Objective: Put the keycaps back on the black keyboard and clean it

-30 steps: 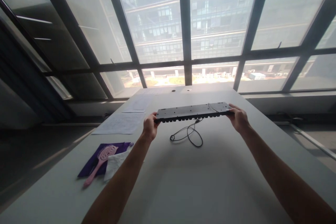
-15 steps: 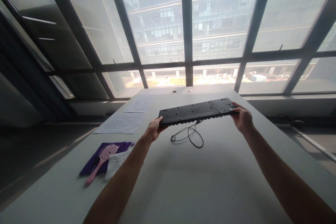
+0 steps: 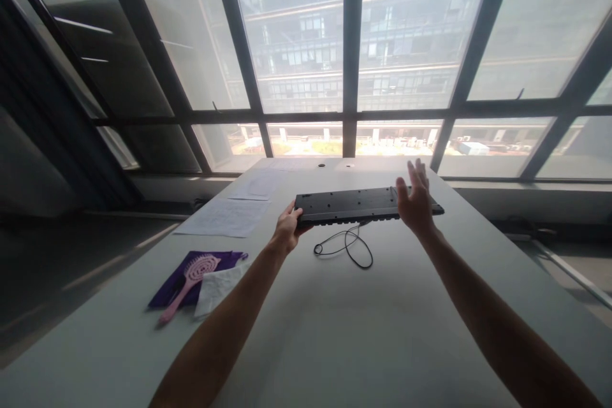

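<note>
A black keyboard [image 3: 349,205] is held up over the white table with its underside facing me and its keys turned away. My left hand [image 3: 287,226] grips its left end, thumb on the underside. In front of the right part of the keyboard is my right hand [image 3: 415,201], fingers stretched upward and thumb apart; whether the palm touches the keyboard I cannot tell. A thin black cable [image 3: 345,243] lies in loops on the table below. A short piece of cable also shows on the underside, partly behind the right hand.
On the left of the white table [image 3: 335,344] a pink hairbrush [image 3: 194,271] lies on a purple pouch [image 3: 167,293], beside a crumpled white tissue [image 3: 217,287]. Farther back are several paper sheets [image 3: 224,217]. Large windows [image 3: 301,32] stand beyond the far edge.
My right hand has let go of the keyboard's right end and moved left in front of it, fingers opened upward. The keyboard is more level now. My left hand keeps its grip.
</note>
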`<state>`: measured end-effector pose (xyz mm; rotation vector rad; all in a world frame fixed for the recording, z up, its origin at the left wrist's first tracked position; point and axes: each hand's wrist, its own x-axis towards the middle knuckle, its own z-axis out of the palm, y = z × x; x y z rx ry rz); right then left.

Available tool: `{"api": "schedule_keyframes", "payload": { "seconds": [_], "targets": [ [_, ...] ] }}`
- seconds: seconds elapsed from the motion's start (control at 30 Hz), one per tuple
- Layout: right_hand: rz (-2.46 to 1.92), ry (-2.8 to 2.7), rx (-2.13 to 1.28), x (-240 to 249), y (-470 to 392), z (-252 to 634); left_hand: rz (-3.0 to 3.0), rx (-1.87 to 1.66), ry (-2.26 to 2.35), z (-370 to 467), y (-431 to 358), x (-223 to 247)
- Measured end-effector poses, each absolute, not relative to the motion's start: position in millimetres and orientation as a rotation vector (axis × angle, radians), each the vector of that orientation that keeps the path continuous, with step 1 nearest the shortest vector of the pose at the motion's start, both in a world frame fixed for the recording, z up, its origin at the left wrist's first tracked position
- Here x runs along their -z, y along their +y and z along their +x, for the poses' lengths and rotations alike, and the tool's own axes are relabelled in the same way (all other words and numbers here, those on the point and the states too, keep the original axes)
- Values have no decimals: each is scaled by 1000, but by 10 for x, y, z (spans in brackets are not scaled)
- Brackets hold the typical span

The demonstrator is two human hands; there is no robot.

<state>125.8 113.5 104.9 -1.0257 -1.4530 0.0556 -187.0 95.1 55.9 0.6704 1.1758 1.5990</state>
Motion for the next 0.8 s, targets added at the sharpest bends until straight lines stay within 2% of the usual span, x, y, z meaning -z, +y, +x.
{"api": "schedule_keyframes", "payload": {
  "seconds": [0.1, 0.2, 0.43, 0.8],
  "targets": [
    [-969, -1721, 29, -1374, 976, 634, 669, -1604, 1181, -1821, 924, -581],
    [-1001, -1949, 51, -1473, 943, 82, 679, -1600, 1193, -1806, 895, -621],
    [-988, -2571, -295, -987, 1115, -458, 625, -1615, 1189, -1855, 891, -623],
    [-1054, -2007, -19, -1220, 1375, 254, 567, -1652, 1228, -1935, 927, -653]
  ]
}}
